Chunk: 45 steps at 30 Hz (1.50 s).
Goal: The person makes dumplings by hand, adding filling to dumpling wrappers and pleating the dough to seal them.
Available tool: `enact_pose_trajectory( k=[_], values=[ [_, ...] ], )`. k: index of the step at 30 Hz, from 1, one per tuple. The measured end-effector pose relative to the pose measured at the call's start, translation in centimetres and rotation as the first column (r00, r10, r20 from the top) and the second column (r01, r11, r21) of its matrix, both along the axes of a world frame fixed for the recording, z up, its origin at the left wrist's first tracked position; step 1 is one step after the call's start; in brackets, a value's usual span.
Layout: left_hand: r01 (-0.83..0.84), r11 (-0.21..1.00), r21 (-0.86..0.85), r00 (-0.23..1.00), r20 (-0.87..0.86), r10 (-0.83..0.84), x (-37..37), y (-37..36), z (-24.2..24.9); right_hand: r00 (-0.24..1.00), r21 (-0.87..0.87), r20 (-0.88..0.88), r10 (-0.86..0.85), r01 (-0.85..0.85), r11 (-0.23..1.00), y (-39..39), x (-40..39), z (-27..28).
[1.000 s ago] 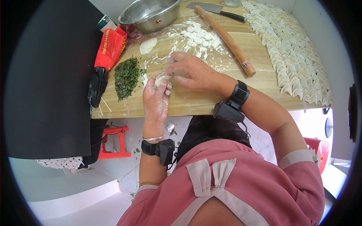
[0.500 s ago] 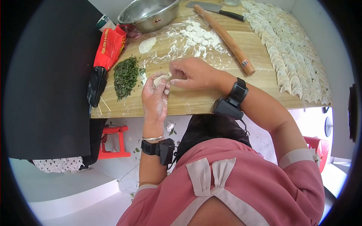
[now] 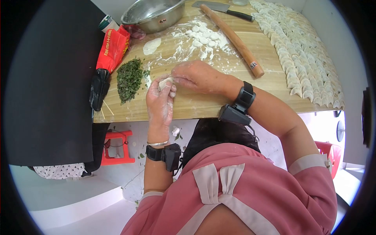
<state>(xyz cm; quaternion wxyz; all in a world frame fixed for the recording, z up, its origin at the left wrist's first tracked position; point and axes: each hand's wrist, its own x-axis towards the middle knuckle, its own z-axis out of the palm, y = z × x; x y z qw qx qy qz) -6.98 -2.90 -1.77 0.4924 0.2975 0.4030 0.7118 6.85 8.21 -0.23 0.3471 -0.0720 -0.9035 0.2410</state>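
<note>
Pointing forward, our left hand (image 3: pixel 159 101) pinches folded dough (image 3: pixel 164 83). Beside it, our right hand (image 3: pixel 197 77) curls inward, grip hidden.

Marked in several spots, legible in none

Can make out yellow lettering (image 3: pixel 108 42) running lengthwise along the red bag (image 3: pixel 113 50), but cannot read it with certainty: too slanted and too small. Can spot a small bowl sticker (image 3: pixel 162 21) with light and dark marks on the outer wall of the metal bowl (image 3: pixel 150 26), too tiny to read as words or numbers. Can spot a similar pin sticker (image 3: pixel 253 64) close to the near end of the rolling pin (image 3: pixel 233 41), likewise blurred past reading.
</note>
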Motion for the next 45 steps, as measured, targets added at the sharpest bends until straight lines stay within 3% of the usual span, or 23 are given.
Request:
enact_pose_trajectory(
  k=[2,5,7,8,11,13,15,17,20,24,28,32,41,45],
  values=[
    [0.0,1.0,0.003,1.0,-0.001,0.0,0.0,0.1,0.0,0.999,0.009,-0.034,0.024,-0.023,1.0,0.2,0.1,0.1],
    [-0.014,1.0,0.007,1.0,-0.007,0.014,0.2,0.0,0.1,0.998,-0.063,0.055,0.018,-0.014,0.998,-0.2,0.8,1.3],
    [-0.029,1.0,-0.007,0.998,-0.047,0.029,0.3,0.1,0.2,0.972,-0.082,0.236,-0.006,0.026,0.996,-0.3,1.3,2.1],
    [-0.017,1.0,-0.006,0.999,-0.041,0.017,0.3,0.1,0.1,0.97,-0.081,0.241,-0.018,0.038,0.996,-0.3,1.3,2.1],
    [-0.007,1.0,0.006,0.996,-0.088,0.008,-0.1,0.0,-0.3,0.978,-0.072,0.203,-0.051,0.067,0.995,-0.3,0.9,1.3],
    [-0.024,0.998,-0.054,0.976,-0.218,0.011,0.3,-0.2,0.3,0.986,0.018,0.132,-0.1,0.099,0.995,-0.3,0.4,0.5],
    [-0.072,0.994,-0.079,0.969,-0.24,0.051,0.6,-0.2,0.3,0.995,0.062,0.033,-0.093,0.091,0.994,-0.2,0.0,-0.4],
    [-0.106,0.989,-0.099,0.947,-0.312,0.071,0.6,-0.3,0.2,0.983,0.075,0.13,-0.131,0.122,0.99,-0.4,-0.1,-0.2],
    [-0.046,0.997,-0.058,0.952,-0.305,0.026,0.7,-0.3,0.1,0.982,0.136,0.127,-0.141,0.123,0.983,-0.4,-0.2,-0.5],
    [-0.041,0.999,-0.017,0.974,-0.222,0.036,1.1,-0.4,0.5,0.995,0.071,0.045,-0.088,0.084,0.994,-0.7,0.8,0.4],
    [0.004,1.0,0.008,0.955,-0.298,-0.002,1.3,-0.7,0.9,0.996,0.101,-0.02,-0.084,0.086,0.991,-1.0,0.8,0.4],
    [-0.016,0.999,-0.04,0.941,-0.339,0.001,1.2,-0.5,0.6,0.978,0.098,0.159,-0.138,0.124,0.987,-1.0,0.3,0.5],
    [-0.051,0.998,-0.034,0.95,-0.31,0.038,1.2,-0.4,0.4,0.993,0.09,0.035,-0.112,0.109,0.99,-1.2,1.0,0.8],
    [-0.045,0.999,-0.014,0.953,-0.3,0.039,1.1,-0.4,0.2,0.99,0.109,0.085,-0.111,0.102,0.989,-0.9,0.6,0.4]
  ],
)
